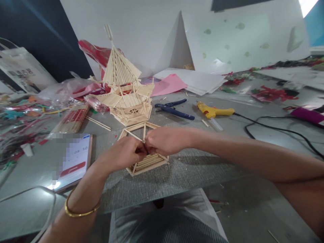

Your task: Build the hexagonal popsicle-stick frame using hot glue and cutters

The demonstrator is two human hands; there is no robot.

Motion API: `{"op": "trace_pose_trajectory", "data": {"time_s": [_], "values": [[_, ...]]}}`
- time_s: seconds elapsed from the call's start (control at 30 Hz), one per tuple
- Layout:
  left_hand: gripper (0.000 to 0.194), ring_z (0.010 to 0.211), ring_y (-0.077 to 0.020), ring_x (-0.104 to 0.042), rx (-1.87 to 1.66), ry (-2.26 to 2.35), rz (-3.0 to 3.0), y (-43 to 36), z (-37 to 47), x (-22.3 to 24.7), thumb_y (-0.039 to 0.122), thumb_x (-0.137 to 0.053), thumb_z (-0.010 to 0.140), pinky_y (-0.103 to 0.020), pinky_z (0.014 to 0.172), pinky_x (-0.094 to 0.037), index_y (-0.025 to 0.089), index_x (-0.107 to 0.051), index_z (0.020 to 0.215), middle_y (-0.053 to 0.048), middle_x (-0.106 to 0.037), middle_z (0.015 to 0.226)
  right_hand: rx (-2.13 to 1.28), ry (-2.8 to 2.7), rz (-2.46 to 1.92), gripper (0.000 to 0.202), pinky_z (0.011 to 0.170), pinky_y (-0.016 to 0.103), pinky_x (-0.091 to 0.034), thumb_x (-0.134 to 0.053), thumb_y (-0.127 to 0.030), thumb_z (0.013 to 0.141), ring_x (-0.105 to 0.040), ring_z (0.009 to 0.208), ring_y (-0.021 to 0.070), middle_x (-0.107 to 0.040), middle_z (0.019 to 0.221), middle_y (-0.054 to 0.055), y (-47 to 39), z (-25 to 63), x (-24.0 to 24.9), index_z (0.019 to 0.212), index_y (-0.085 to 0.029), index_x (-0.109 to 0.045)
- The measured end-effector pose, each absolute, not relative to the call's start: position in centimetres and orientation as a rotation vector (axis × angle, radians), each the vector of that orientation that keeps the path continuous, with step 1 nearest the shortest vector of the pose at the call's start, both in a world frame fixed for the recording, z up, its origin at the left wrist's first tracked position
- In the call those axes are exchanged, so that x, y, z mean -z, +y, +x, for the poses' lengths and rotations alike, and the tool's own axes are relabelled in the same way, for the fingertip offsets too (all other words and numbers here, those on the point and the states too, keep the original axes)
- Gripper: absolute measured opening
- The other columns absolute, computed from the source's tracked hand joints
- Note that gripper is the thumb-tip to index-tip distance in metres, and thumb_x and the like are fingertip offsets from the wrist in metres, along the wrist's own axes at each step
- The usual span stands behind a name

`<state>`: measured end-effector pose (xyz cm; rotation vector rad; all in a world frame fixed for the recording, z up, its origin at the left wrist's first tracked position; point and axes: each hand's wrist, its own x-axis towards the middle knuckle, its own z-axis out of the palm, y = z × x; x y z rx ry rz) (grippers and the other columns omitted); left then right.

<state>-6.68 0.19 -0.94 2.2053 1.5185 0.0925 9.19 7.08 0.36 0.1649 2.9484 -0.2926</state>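
Observation:
A hexagonal frame of thin wooden sticks [149,164] lies on the table in front of me, its near part covered with a row of parallel sticks. Over its middle, my left hand [126,152] and my right hand [164,140] meet with fingers bent and pinched together. Whatever sits between the fingertips is too small or hidden to make out. Just behind the frame stands a tiered stick pagoda [131,101] with a pointed roof.
Dark blue pliers [174,108] and a yellow glue gun [215,110] with a black cord lie behind my right arm. At left are a tablet [76,165], a packet of sticks [71,118] and two loose sticks [98,123]. Pink paper [169,84] lies at the back.

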Motion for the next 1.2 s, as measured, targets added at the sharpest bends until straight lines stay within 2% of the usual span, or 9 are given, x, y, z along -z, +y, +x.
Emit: {"op": "trace_pose_trajectory", "data": {"time_s": [0.17,0.33,0.67,1.03,1.2], "values": [[0.022,0.062,-0.0120,-0.056,-0.117,1.508,2.241,0.1,-6.7,0.9,0.019,-0.048,0.073,-0.025,0.058,-0.034,0.017,-0.069,0.077,-0.001,-0.067,0.070,0.285,2.972,0.144,0.017,0.058,0.027,-0.030,-0.050,-0.009,0.075,-0.047,0.062,0.0131,-0.063,0.070,0.007,7.0,9.2,-0.1,0.070,-0.012,-0.066],[0.022,0.062,-0.0130,-0.057,-0.118,1.513,2.213,0.2,-6.7,1.0,0.020,-0.048,0.073,-0.025,0.058,-0.035,0.017,-0.069,0.078,-0.001,-0.068,0.071,0.228,2.999,0.169,0.016,0.059,0.027,-0.030,-0.049,-0.009,0.075,-0.047,0.065,0.0136,-0.063,0.072,0.007,6.9,9.4,0.3,0.069,-0.012,-0.064],[0.022,0.062,-0.0107,-0.054,-0.080,1.512,2.246,0.2,-6.7,0.9,0.017,-0.046,0.067,-0.024,0.056,-0.031,0.019,-0.067,0.073,0.001,-0.066,0.070,0.237,3.027,0.170,0.022,0.066,0.026,-0.032,-0.047,-0.006,0.082,-0.049,0.073,0.0136,-0.062,0.078,0.005,6.8,10.5,-0.2,0.081,-0.014,-0.068],[0.021,0.058,-0.0098,-0.051,-0.079,1.514,2.237,0.3,-6.6,1.0,0.021,-0.046,0.070,-0.024,0.056,-0.031,0.019,-0.067,0.072,0.000,-0.064,0.067,0.176,3.057,0.124,0.021,0.065,0.026,-0.032,-0.048,-0.006,0.081,-0.048,0.072,0.0145,-0.061,0.077,0.005,6.5,11.2,0.2,0.076,-0.014,-0.067],[0.023,0.058,-0.0099,-0.051,-0.080,1.521,2.223,0.2,-6.6,0.9,0.020,-0.046,0.070,-0.024,0.057,-0.031,0.020,-0.069,0.074,0.000,-0.065,0.068,0.221,3.064,0.233,0.023,0.070,0.028,-0.036,-0.049,-0.005,0.079,-0.050,0.080,0.0162,-0.063,0.082,0.007,6.2,11.2,0.6,0.086,-0.015,-0.070]]}}
